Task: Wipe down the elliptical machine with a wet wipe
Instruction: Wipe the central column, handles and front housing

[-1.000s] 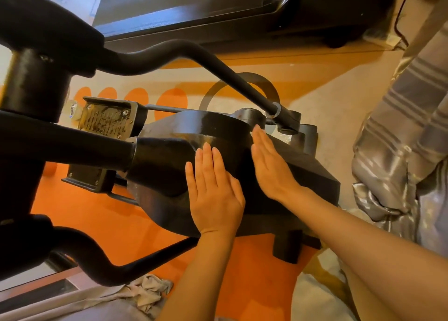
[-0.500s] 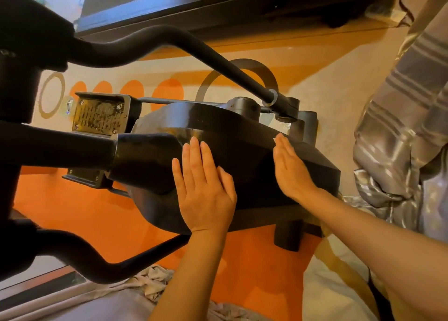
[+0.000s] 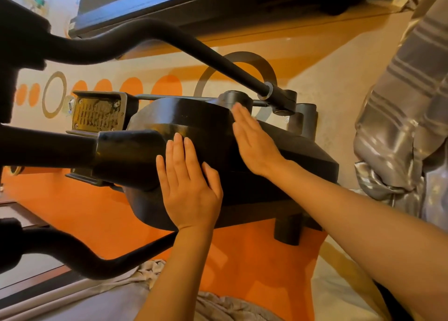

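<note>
Both hands flat on the elliptical's black housing; no wipe visible under either palm.

Orange-patterned floor mat [image 3: 80,214] is bare on the near-left of the elliptical machine [image 3: 194,126]; striped grey fabric [image 3: 407,117] crowds its right side, a dark furniture edge [image 3: 194,3] runs along the top. Crank arm [image 3: 206,56] crosses above the housing, pedal plate [image 3: 97,114] sits at left; its raised markings are unreadable. Left hand [image 3: 189,187] lies with straight fingers pressed on the housing's curved front. Right hand [image 3: 254,141] lies flat, fingers together, on the upper slope near the hub.
</note>
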Motion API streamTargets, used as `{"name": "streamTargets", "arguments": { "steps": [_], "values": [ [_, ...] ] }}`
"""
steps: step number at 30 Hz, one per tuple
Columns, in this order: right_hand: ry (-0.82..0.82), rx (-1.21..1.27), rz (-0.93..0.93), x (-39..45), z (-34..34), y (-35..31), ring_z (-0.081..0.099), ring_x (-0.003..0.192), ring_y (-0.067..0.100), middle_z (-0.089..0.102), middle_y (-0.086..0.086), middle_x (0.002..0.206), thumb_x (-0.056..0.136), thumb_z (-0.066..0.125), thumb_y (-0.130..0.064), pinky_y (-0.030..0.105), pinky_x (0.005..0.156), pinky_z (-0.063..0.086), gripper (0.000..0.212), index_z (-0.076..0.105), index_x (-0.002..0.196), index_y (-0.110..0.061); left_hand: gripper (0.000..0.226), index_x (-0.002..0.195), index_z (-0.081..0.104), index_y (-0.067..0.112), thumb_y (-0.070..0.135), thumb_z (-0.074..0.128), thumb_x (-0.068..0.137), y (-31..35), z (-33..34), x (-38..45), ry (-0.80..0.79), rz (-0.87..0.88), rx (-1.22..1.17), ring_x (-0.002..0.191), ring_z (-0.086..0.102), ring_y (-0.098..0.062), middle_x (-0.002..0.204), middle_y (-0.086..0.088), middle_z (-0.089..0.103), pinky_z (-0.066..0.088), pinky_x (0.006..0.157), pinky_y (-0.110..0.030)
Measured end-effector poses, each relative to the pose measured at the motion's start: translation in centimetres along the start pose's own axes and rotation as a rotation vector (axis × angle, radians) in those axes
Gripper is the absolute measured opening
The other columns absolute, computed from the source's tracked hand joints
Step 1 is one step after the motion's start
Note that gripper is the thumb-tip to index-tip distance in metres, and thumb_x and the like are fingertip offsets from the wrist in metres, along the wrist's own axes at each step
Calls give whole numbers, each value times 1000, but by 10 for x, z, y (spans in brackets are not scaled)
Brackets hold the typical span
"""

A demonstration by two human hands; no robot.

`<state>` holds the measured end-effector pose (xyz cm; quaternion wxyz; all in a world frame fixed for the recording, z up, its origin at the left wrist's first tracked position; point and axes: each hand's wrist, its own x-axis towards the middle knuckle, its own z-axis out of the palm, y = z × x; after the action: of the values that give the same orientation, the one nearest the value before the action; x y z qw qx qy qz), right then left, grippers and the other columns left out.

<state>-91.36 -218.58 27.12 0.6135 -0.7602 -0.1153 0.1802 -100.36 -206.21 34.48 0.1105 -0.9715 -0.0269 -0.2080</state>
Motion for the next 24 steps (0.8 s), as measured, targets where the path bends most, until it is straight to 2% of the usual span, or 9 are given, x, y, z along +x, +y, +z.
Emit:
{"name": "streamTargets", "arguments": {
  "steps": [3,8,10,13,17,20,24],
  "values": [
    [-59,-19,205,-10,-12,34,-4,148,4,-1,-4,164,108,16,-30,31,123,-1,50,4,156,-17,48,140,48,-3,19,46,98,1,-1,1,-4,-5,-2,141,39,-34,148,-21,46,22,121,-47],
    [-88,29,274,-11,-18,35,-5,148,6,-2,-4,164,108,15,-34,31,122,-1,52,4,156,-17,48,142,46,-2,22,43,99,0,-2,2,-28,5,27,141,39,-35,148,-21,45,22,121,-47],
    [-82,69,215,-13,-16,23,-4,148,4,-1,-5,164,108,16,-33,30,123,0,51,6,156,-17,48,142,45,-2,22,43,100,-1,-1,2,-46,9,50,141,38,-35,148,-22,45,23,121,-48],
    [-105,69,68,-24,-15,10,-5,146,-1,0,-6,163,108,18,-30,22,120,-2,50,8,155,-16,48,143,41,-3,19,40,102,2,-2,3,-67,17,84,143,35,-37,150,-24,41,23,120,-52],
    [-159,21,-51,-52,-10,18,-13,145,-5,-10,-11,161,107,22,-30,21,119,-3,52,1,154,-20,53,147,38,-2,12,44,96,30,-3,-8,-159,114,44,148,25,-34,156,-22,32,16,122,-49],
    [-165,-28,-52,-56,-12,39,-14,144,-6,-12,-12,161,107,19,-31,24,121,-4,51,-1,152,-23,59,151,35,2,18,45,95,54,4,-17,-225,98,38,150,19,-29,160,-17,26,10,124,-47],
    [-192,-43,41,-31,-25,60,-12,144,-5,-9,-10,162,108,17,-28,30,122,-4,50,0,154,-20,61,154,29,6,26,37,97,59,18,-19,-245,81,158,152,12,-27,163,-12,20,0,124,-47]
  ]
}}
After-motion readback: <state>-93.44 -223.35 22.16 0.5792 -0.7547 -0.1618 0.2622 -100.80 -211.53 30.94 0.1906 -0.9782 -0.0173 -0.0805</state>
